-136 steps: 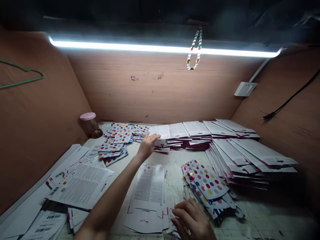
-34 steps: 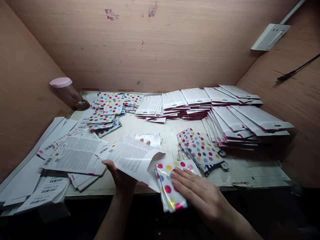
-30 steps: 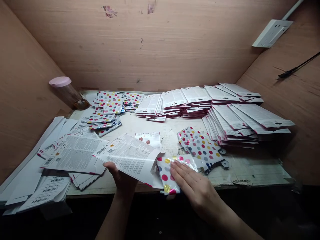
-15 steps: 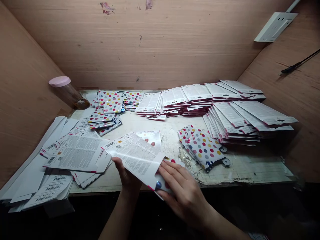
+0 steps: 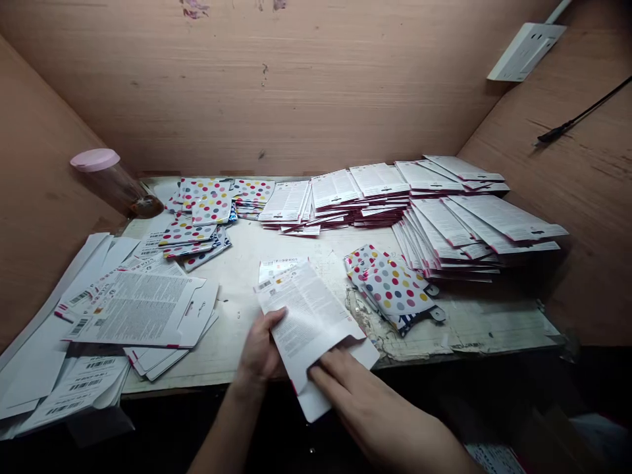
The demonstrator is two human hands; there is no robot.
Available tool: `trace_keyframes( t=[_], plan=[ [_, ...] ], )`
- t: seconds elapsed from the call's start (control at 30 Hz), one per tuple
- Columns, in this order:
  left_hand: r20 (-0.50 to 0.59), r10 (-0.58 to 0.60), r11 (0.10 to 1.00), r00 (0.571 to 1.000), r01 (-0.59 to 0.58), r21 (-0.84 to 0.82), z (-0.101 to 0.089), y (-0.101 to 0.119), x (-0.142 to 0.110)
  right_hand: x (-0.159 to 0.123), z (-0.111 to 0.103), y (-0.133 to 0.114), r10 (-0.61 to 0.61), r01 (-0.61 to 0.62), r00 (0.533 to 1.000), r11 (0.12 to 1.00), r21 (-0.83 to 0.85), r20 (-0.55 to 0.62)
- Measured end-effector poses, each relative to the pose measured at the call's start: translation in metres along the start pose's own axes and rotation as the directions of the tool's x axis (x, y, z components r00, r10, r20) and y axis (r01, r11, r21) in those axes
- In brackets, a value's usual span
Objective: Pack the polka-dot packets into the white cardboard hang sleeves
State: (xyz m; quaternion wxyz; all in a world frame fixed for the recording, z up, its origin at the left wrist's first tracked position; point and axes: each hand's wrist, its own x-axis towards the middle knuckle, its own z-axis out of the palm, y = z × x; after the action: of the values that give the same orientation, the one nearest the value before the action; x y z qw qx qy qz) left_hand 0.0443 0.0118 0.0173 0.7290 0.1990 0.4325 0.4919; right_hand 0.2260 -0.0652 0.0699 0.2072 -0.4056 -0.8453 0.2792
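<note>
Left hand (image 5: 261, 347) grips flat white printed-card sleeve (image 5: 309, 309) over edge of pale worn table (image 5: 232, 329). Right hand (image 5: 363, 395): fingers inside sleeve mouth, can't tell whether gripping. Best: mouth wide, fingers flat, flap uncreased.

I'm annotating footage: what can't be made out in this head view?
Head view:
Right hand: ends of its fingers, hidden inside the white sleeve.
Left hand: partly behind the sleeve.
Sleeve's contents: hidden by its front.
Sleeve's print: too small.
Black cord: cut off by right edge.
</note>
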Motion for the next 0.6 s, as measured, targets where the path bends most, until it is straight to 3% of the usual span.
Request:
trace_keyframes(
  t=[0.07, 0.13, 0.17, 0.23, 0.3, 0.33, 0.4, 0.5, 0.6],
  plan=[
    [-0.006, 0.088, 0.987, 0.996, -0.086, 0.135, -0.010, 0.011, 0.019, -0.014, -0.018, 0.008, -0.026, 0.027, 0.999, 0.999, 0.025, -0.042],
    [0.015, 0.221, 0.922, 0.975, -0.214, 0.323, -0.016, 0.013, 0.032, -0.021, -0.025, 0.028, 0.068, -0.064, 0.971, 0.998, 0.028, -0.228],
    [0.006, 0.318, 0.841, 0.948, -0.285, 0.460, -0.017, 0.010, 0.035, -0.021, -0.023, 0.040, 0.127, -0.128, 0.938, 0.992, 0.018, -0.322],
    [0.034, 0.539, 0.521, 0.842, -0.364, 0.772, -0.017, 0.000, 0.033, -0.015, -0.011, 0.064, 0.172, -0.192, 0.891, 0.981, -0.004, -0.419],
    [0.229, 0.641, 0.082, 0.733, -0.362, 0.928, -0.019, -0.011, 0.023, -0.006, 0.009, 0.081, 0.151, -0.157, 0.900, 0.987, 0.020, -0.408],
    [0.357, 0.606, -0.101, 0.711, -0.376, 0.921, -0.022, -0.016, 0.017, -0.001, 0.020, 0.086, 0.137, -0.131, 0.909, 0.990, 0.041, -0.394],
    [0.550, 0.441, -0.313, 0.709, -0.453, 0.835, -0.031, -0.022, 0.005, 0.008, 0.038, 0.090, 0.119, -0.109, 0.915, 0.993, 0.049, -0.386],
    [0.659, 0.222, -0.406, 0.719, -0.546, 0.733, -0.048, -0.026, -0.006, 0.021, 0.055, 0.092, 0.125, -0.138, 0.907, 0.990, -0.002, -0.401],
    [0.691, 0.109, -0.448, 0.715, -0.585, 0.676, -0.060, -0.027, -0.008, 0.026, 0.062, 0.096, 0.142, -0.156, 0.898, 0.988, 0.000, -0.416]
  ],
)
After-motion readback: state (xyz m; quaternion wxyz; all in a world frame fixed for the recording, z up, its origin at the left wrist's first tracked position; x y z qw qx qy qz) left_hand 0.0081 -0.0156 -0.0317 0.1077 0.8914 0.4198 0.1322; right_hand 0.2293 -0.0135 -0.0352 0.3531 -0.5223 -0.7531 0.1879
